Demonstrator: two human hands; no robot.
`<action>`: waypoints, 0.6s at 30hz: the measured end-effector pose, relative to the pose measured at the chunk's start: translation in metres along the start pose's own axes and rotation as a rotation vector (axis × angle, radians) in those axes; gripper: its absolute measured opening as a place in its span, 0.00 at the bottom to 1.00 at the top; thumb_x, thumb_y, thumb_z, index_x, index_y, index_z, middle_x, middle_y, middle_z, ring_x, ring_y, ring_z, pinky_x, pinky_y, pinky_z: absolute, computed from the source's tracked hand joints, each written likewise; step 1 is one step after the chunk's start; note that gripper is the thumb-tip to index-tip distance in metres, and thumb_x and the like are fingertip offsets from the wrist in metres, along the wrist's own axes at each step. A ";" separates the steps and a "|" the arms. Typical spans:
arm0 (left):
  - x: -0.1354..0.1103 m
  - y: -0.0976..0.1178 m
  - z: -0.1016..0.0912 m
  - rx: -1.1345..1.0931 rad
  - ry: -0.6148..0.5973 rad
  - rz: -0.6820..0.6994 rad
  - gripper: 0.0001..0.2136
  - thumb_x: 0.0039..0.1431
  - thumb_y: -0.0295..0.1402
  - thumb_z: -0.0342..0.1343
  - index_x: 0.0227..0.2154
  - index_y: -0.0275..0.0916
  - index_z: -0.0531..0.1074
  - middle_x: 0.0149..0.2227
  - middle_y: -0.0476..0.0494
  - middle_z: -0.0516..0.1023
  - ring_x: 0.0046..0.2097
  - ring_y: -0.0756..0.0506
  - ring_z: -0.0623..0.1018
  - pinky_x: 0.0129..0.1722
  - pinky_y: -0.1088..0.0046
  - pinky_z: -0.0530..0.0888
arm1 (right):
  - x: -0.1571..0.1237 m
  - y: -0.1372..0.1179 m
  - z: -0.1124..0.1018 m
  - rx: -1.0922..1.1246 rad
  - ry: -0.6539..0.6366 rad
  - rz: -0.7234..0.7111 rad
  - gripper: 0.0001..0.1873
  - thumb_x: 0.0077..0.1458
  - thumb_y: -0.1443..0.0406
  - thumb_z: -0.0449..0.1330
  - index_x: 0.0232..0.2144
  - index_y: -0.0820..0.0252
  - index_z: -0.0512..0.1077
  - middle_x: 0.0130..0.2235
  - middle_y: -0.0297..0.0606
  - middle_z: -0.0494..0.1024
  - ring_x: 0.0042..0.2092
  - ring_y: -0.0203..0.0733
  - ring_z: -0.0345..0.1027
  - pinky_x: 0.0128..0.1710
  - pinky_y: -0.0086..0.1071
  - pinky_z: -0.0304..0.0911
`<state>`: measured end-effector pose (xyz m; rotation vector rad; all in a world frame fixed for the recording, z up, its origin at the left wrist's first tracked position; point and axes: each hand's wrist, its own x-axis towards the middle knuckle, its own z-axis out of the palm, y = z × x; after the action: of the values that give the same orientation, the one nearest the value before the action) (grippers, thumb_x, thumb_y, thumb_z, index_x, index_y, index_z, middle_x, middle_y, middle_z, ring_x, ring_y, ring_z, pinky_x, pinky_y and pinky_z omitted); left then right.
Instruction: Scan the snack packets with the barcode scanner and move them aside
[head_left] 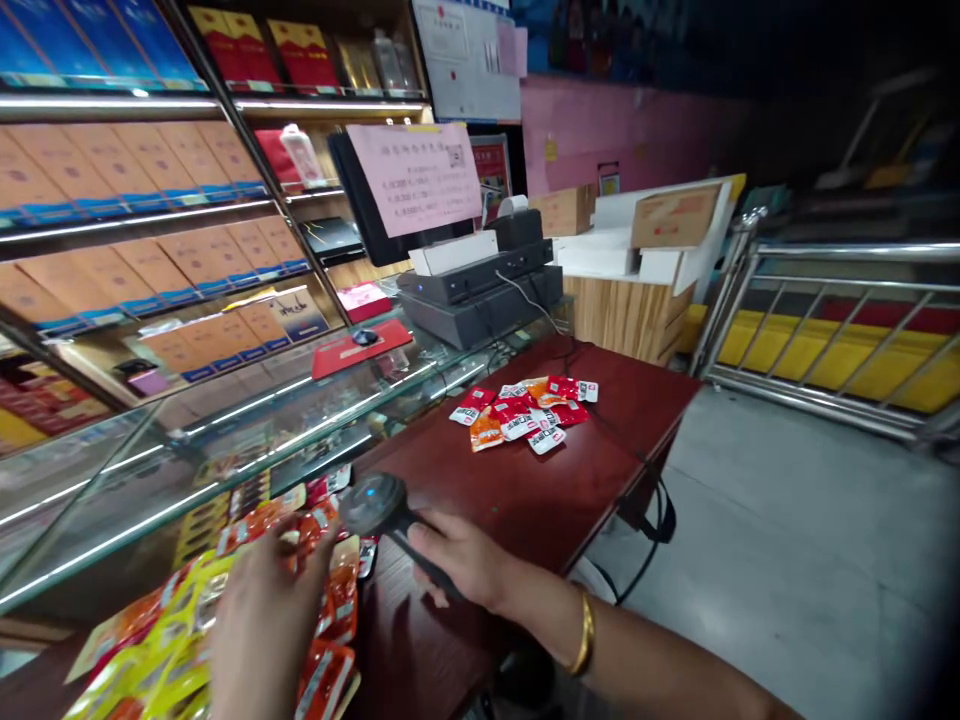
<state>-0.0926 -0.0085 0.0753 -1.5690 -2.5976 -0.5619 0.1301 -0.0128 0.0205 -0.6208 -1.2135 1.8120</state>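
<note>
My right hand (461, 560) is wrapped around the handle of a dark handheld barcode scanner (373, 503), whose head shows a small blue light and points left. A gold bracelet (583, 635) circles that wrist. My left hand (274, 610), a little blurred, hovers over a heap of snack packets (341, 600) in red and orange. Its thumb and fingers are apart, with nothing visible between them. Yellow packets (161, 640) lie left of it. Farther along the dark red table (465, 500) sits a smaller pile of red, orange and white packets (525, 410).
A glass display counter (300, 425) borders the table on the left. Behind it stand a cash register base (480, 290), a monitor (364, 200) and a mouse (365, 337) on a red pad. Boxed goods (187, 265) fill the shelves. A metal railing (825, 320) is on the right.
</note>
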 end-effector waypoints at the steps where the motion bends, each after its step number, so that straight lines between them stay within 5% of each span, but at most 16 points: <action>1: 0.003 0.018 0.012 -0.083 -0.039 0.133 0.26 0.55 0.53 0.52 0.54 0.47 0.71 0.45 0.45 0.82 0.45 0.38 0.81 0.43 0.63 0.76 | -0.007 -0.003 -0.010 -0.002 0.044 -0.010 0.35 0.52 0.35 0.59 0.43 0.58 0.68 0.21 0.24 0.69 0.18 0.30 0.59 0.18 0.25 0.54; 6: 0.026 0.115 0.081 -0.212 -0.187 0.454 0.22 0.56 0.35 0.52 0.53 0.38 0.73 0.48 0.37 0.80 0.48 0.39 0.79 0.49 0.66 0.74 | -0.038 -0.017 -0.062 0.041 0.216 -0.031 0.33 0.50 0.34 0.59 0.35 0.57 0.65 0.20 0.22 0.64 0.17 0.28 0.53 0.18 0.25 0.51; 11: 0.046 0.201 0.123 -0.098 -0.202 0.512 0.22 0.64 0.43 0.50 0.52 0.34 0.75 0.52 0.30 0.78 0.56 0.37 0.76 0.55 0.65 0.70 | -0.052 -0.016 -0.092 0.134 0.353 -0.033 0.32 0.50 0.34 0.59 0.34 0.55 0.62 0.19 0.21 0.64 0.17 0.29 0.52 0.18 0.25 0.50; 14: 0.056 0.227 0.138 0.044 -0.183 0.516 0.23 0.65 0.45 0.47 0.52 0.34 0.74 0.54 0.28 0.77 0.58 0.34 0.74 0.56 0.62 0.68 | -0.051 -0.010 -0.098 0.172 0.327 -0.035 0.32 0.52 0.34 0.57 0.35 0.55 0.63 0.19 0.22 0.64 0.17 0.29 0.51 0.17 0.25 0.50; 18: 0.072 0.235 0.151 0.118 -0.211 0.490 0.24 0.61 0.47 0.52 0.51 0.34 0.74 0.53 0.25 0.76 0.57 0.32 0.74 0.53 0.59 0.69 | -0.047 -0.002 -0.098 0.142 0.292 -0.025 0.32 0.55 0.35 0.56 0.39 0.56 0.65 0.21 0.23 0.65 0.17 0.29 0.52 0.16 0.24 0.50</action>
<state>0.0974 0.2010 0.0167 -2.2134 -2.1838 -0.2080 0.2306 -0.0039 -0.0201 -0.7547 -0.8858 1.7000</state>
